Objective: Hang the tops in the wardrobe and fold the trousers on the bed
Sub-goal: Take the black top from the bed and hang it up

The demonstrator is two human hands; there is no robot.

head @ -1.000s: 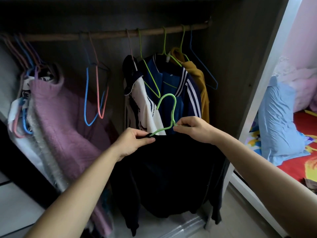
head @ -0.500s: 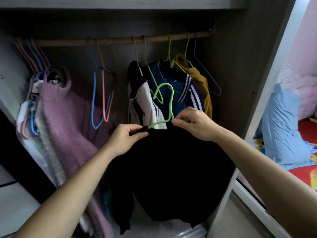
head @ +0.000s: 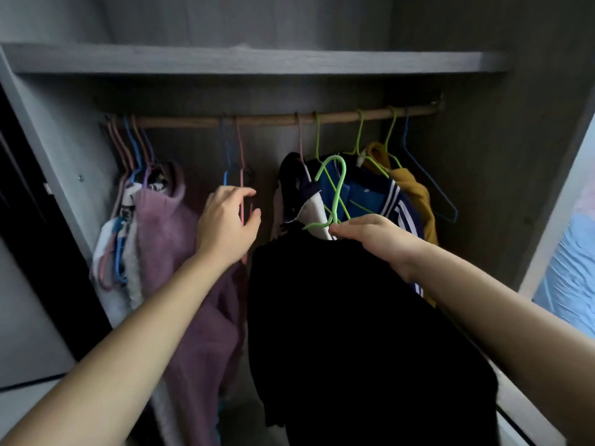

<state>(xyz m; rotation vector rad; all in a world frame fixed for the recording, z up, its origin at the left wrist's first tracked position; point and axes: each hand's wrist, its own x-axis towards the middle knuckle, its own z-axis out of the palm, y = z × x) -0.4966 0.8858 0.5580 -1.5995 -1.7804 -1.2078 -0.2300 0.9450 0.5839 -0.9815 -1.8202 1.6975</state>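
- One black top (head: 354, 317) on green hanger (head: 338, 191), held below wardrobe rail (head: 273, 119).
- Right hand (head: 373, 241) pinching hanger's neck, fingers curled.
- Left hand (head: 225, 226), fingers loosely spread, against empty pink hanger (head: 240, 162).

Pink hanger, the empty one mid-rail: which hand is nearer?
Left. Left hand is at the pink hanger; right hand is off to its right, pinching the green hanger.

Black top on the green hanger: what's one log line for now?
right hand: pinches green hanger carrying black top | hook: not yet on rail | left hand: at pink hanger, grip unclear
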